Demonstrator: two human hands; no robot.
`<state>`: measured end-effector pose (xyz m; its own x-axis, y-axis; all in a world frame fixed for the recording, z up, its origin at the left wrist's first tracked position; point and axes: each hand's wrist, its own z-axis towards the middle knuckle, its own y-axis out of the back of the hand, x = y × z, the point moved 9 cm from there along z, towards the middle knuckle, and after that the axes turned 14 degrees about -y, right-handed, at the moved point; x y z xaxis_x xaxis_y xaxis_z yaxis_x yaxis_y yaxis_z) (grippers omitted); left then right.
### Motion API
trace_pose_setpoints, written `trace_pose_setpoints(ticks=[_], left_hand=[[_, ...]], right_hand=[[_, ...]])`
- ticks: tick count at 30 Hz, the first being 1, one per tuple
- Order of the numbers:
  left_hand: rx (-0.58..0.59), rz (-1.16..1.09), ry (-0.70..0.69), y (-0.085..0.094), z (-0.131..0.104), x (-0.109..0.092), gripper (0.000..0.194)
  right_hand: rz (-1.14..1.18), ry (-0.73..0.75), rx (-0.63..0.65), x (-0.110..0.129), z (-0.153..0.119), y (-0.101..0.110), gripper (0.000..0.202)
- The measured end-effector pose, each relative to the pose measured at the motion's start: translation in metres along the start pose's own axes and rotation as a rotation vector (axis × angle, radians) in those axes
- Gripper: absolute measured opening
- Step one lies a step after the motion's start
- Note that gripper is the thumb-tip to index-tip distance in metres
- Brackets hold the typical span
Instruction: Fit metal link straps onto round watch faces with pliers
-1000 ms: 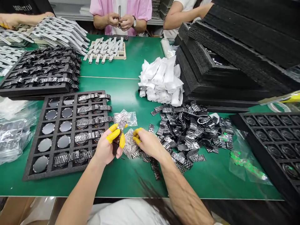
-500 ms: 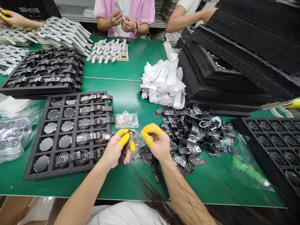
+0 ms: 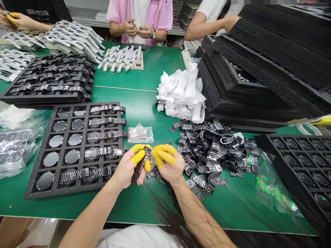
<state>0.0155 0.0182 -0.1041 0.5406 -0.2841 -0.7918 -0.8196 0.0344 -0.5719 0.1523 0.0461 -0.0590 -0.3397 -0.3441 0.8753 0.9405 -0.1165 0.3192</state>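
My left hand (image 3: pixel 130 165), with yellow finger covers, grips a black metal watch band (image 3: pixel 141 164) that slants up toward its fingertips. At the band's upper end, my right hand (image 3: pixel 169 162) pinches with yellow-covered fingertips; what lies between them is too small to name. Behind the hands is a clear bag of thin metal pins (image 3: pixel 140 133). To the left, a dark foam tray (image 3: pixel 38 165) holds round watch faces, several with black bands. A heap of loose black bands (image 3: pixel 212 148) lies right of my right hand.
White wrapped bundles (image 3: pixel 181 91) sit behind the heap, beside tall stacked black foam trays (image 3: pixel 248 100). Another watch tray (image 3: pixel 305 151) is at the right, near green pieces in a clear bag (image 3: pixel 276 193). Across the table, other people work near white bands (image 3: pixel 121 57).
My right hand has moved left and now meets the upper end of the band. The left hand keeps its grip. Across the table, a person's hands have come lower.
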Motion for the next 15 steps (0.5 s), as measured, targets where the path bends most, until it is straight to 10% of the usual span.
trace_pose_setpoints(ticks=[8,15], left_hand=[[0.188,0.049,0.104,-0.008,-0.005,0.008,0.049],[0.321,-0.1,0.163,-0.016,-0.007,0.015,0.038]], right_hand=[[0.482,-0.339,0.441,-0.018,0.007,-0.022,0.042],[0.462,-0.283,0.627,-0.009,0.004,-0.029,0.04]])
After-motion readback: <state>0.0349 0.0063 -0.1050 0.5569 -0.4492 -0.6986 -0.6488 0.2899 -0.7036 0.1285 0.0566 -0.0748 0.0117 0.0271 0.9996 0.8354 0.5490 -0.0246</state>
